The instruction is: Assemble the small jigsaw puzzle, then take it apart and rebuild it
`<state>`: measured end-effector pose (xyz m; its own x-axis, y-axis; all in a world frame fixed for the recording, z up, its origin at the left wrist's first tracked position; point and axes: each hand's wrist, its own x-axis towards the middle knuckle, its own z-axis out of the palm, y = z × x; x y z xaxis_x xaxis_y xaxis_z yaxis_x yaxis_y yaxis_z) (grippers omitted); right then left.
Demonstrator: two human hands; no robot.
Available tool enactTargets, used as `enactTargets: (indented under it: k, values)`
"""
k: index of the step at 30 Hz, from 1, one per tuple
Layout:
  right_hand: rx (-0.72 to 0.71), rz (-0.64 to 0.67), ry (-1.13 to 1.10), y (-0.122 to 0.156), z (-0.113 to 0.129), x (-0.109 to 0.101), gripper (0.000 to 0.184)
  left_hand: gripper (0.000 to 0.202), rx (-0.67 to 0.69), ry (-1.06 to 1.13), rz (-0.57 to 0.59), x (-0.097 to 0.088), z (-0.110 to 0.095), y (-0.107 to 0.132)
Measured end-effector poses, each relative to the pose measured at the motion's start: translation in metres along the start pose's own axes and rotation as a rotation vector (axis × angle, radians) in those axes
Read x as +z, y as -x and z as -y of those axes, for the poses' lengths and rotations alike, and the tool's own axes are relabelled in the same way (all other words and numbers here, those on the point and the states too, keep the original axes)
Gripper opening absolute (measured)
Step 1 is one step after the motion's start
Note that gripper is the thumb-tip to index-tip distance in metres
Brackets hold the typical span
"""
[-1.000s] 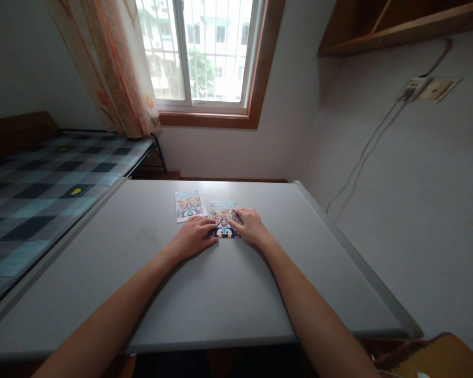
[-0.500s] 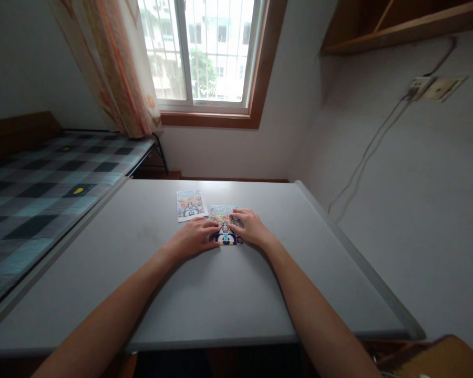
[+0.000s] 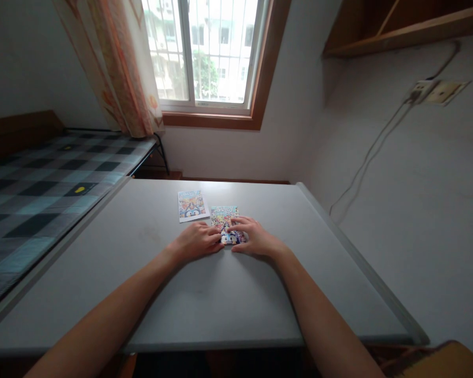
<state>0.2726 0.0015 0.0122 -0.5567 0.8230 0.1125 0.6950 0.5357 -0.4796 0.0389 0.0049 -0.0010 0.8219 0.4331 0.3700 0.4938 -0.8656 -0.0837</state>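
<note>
A small jigsaw puzzle (image 3: 225, 211) with a busy, colourful picture lies flat on the table, a blue-and-white cartoon face near its bottom edge. My left hand (image 3: 197, 241) rests palm down at its lower left, fingertips touching the left edge. Over the lower right part arches my right hand (image 3: 258, 239), its fingers on the picture and its thumb apart near the bottom edge. Both hands are open, and they cover part of the lower picture. Behind my left hand lies a printed picture sheet (image 3: 192, 205) with a similar design.
The pale table (image 3: 205, 304) has raised side rims. A bed with a checked mattress (image 3: 102, 166) stands along the left. A window (image 3: 220, 52) with a curtain (image 3: 126, 79) is ahead. To the right are a wall socket (image 3: 421, 90) with cables, a wooden shelf (image 3: 410, 37) and a chair (image 3: 445, 362).
My right hand has slid down toward the puzzle's lower edge, its thumb now nearer that edge. My left hand has shifted slightly right. The camera view has moved a little.
</note>
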Motion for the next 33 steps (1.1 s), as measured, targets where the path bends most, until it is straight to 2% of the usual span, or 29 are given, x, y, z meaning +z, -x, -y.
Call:
enactTargets:
  k: [4,15,22,28,33]
  values:
    - [-0.021,-0.044,-0.022,0.002,0.002,-0.001,0.033,0.033,-0.024,0.044,-0.017,-0.003,-0.001,0.001]
    - [-0.086,-0.101,-0.075,0.001,-0.003,0.004,0.015,0.028,-0.052,0.112,-0.022,-0.003,0.001,0.003]
    - [-0.09,-0.135,-0.23,0.0,-0.002,0.004,0.017,0.03,-0.053,0.101,-0.049,0.0,0.004,0.005]
    - [-0.089,-0.21,-0.266,-0.003,0.003,0.006,0.027,0.026,-0.24,0.304,-0.189,0.0,0.002,0.003]
    - [-0.076,-0.311,-0.337,-0.008,0.004,0.011,0.024,0.022,-0.413,0.554,-0.319,0.003,0.0,-0.001]
